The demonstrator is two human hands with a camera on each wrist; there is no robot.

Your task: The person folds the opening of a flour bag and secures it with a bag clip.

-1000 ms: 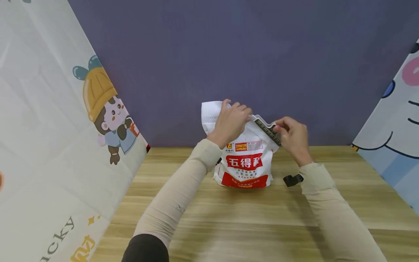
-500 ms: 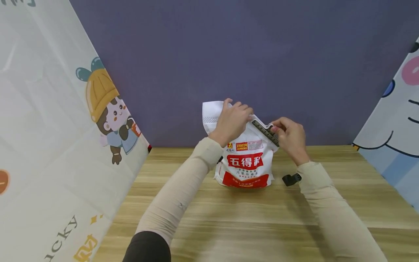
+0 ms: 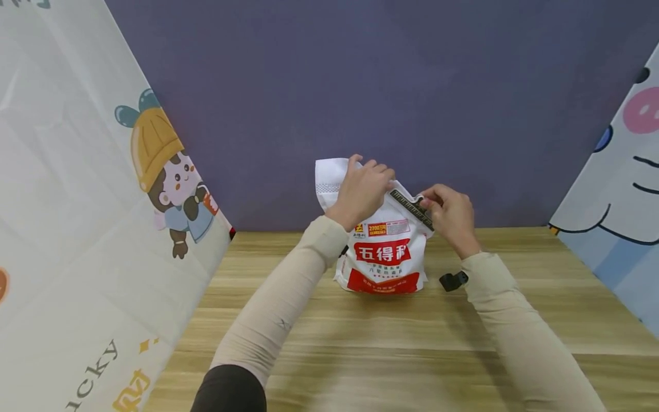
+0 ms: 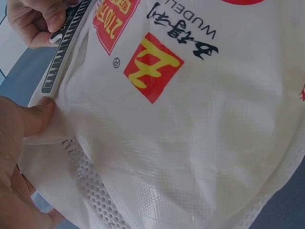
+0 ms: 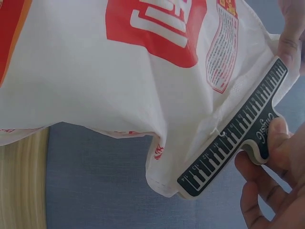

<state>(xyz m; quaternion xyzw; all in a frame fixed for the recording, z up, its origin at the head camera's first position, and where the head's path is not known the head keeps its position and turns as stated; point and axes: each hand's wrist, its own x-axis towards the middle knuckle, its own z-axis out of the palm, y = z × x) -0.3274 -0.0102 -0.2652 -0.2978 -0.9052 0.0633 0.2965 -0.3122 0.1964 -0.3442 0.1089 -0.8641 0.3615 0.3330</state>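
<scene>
Looks like mid-sealing: bag point(image 3: 383, 252) stands at 12 o'clock on the tabletop point(image 3: 360, 343), left hand point(image 3: 360, 191) bunching its top, right hand point(image 3: 449, 214) pinching the clip point(image 5: 233, 143) along the fold. Next move probably needs the clip pressed fully shut.

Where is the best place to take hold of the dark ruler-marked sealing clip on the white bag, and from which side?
Probably at the rounded tab on the dark ruler-marked plastic sealing clip, coming from the bag's right. The tab juts off the long bar, clear of the folded top of the white and red woven bag. The right hand pinches it there; the left hand holds the fold.
</scene>
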